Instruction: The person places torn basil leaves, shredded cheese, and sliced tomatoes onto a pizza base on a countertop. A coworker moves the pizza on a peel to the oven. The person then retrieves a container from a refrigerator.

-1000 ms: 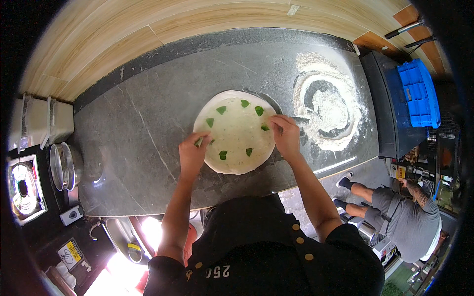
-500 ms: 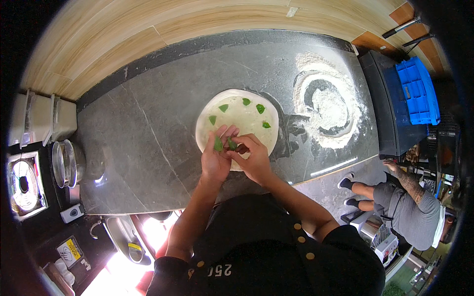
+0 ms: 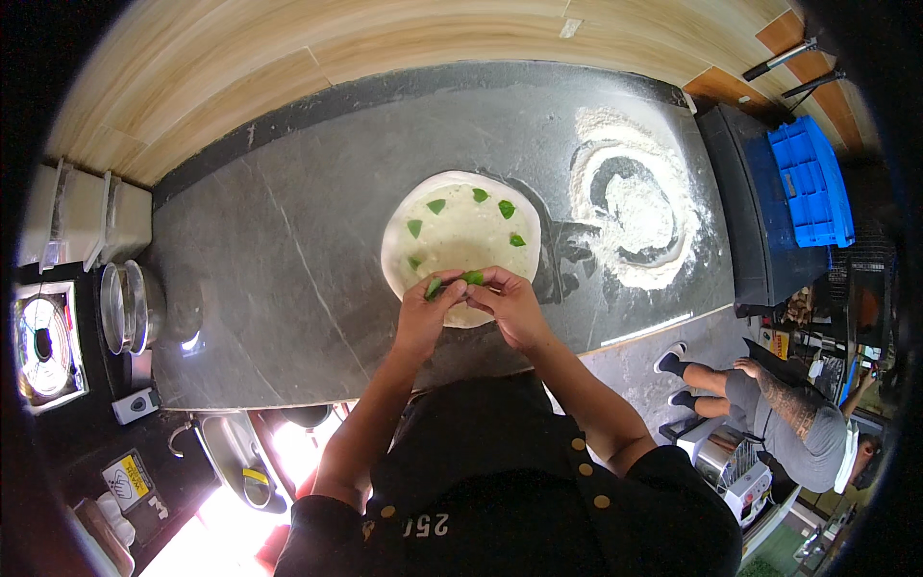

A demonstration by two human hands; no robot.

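**Green leaf held over a dough round on a dark stone desk**

Where the wooden wall (image 3: 317, 48) ends, a dark grey stone desk (image 3: 279, 250) is seen filling the middle of the view, its far edge set against the boards. On the right part of the desk a swirled patch of white flour (image 3: 630, 216) is spread, well apart from the person's hands. Beyond it, at the right rim, a blue plastic crate (image 3: 808, 183) is set on a dark cabinet. At the left end of the desk pale lidded containers (image 3: 82, 216) are lined up, and a round metal tin (image 3: 125, 306) is placed just in front of them.

Near the middle of the desk a flat round of pale dough (image 3: 457, 236) is laid, with several small green leaves (image 3: 506, 209) scattered across its far half. Over the near edge of this round both hands are brought together. A green leaf (image 3: 452, 283) is pinched between them: the left hand (image 3: 423, 313) is closed on its left end with thumb and fingertips, and the right hand (image 3: 514, 306) is closed on its right end in the same way. The held leaf is kept just above the dough, near its closest rim.

At the lower right, a second person is seen crouched on the floor.
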